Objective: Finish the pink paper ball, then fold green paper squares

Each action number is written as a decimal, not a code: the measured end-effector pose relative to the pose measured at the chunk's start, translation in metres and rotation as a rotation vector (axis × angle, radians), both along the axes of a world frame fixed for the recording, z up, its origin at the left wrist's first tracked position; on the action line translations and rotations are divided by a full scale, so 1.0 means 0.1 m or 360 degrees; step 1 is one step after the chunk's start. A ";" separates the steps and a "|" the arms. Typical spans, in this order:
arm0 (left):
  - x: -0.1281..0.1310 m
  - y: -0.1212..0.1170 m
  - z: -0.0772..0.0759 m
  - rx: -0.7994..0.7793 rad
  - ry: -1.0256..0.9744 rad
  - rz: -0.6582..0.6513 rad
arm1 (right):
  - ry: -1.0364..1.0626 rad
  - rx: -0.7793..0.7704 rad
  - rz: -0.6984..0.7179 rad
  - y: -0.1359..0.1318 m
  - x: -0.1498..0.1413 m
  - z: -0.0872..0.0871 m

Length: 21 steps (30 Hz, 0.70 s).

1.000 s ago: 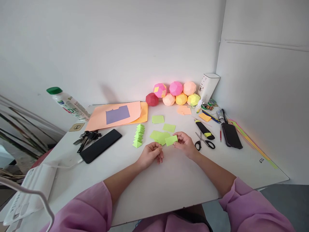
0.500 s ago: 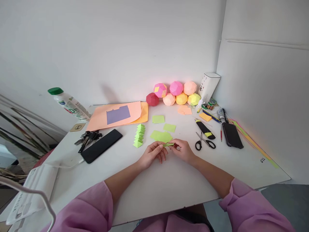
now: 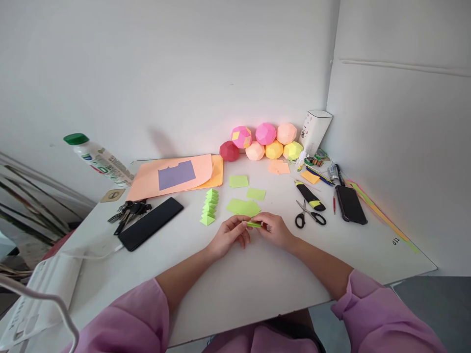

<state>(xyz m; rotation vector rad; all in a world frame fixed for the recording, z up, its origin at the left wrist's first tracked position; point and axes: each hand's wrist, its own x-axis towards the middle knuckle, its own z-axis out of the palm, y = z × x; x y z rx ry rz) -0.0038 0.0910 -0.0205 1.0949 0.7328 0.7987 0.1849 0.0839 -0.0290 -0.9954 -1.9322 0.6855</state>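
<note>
Between my two hands is a small folded piece of green paper (image 3: 253,224), seen nearly edge-on. My left hand (image 3: 228,236) pinches its left end between thumb and fingers. At the other end, my right hand (image 3: 275,229) is closed on it, its fingertips partly hidden. Just beyond my hands lie green paper sheets (image 3: 243,207), with a green rectangle (image 3: 256,194) and another green slip (image 3: 239,181) farther back. A row of folded green paper pieces (image 3: 209,207), nested one behind another, stands to the left.
Scissors (image 3: 309,214) and a utility knife (image 3: 309,196) lie to the right, near a phone (image 3: 351,205). Faceted paper balls (image 3: 265,134) are stacked against the wall. To the left are a black power bank (image 3: 151,223), keys (image 3: 129,212), orange paper (image 3: 147,179) and a bottle (image 3: 101,159).
The folded green paper has tilted and now shows as a narrower strip between my fingers. My right fingers have shifted slightly on it. The whole view has moved a little.
</note>
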 end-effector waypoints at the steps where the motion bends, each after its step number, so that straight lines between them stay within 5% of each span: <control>1: 0.00 0.00 0.00 0.0000 0.0012 -0.0002 | 0.0003 0.0004 0.0012 0.00 0.00 -0.01; 9: 0.00 0.01 -0.04 0.0040 0.0024 0.0001 | 0.0041 -0.0099 0.0038 -0.02 0.00 0.04; 21: 0.00 0.00 -0.06 0.0120 0.0141 -0.0024 | 0.0233 -0.0589 0.0050 -0.05 0.03 0.16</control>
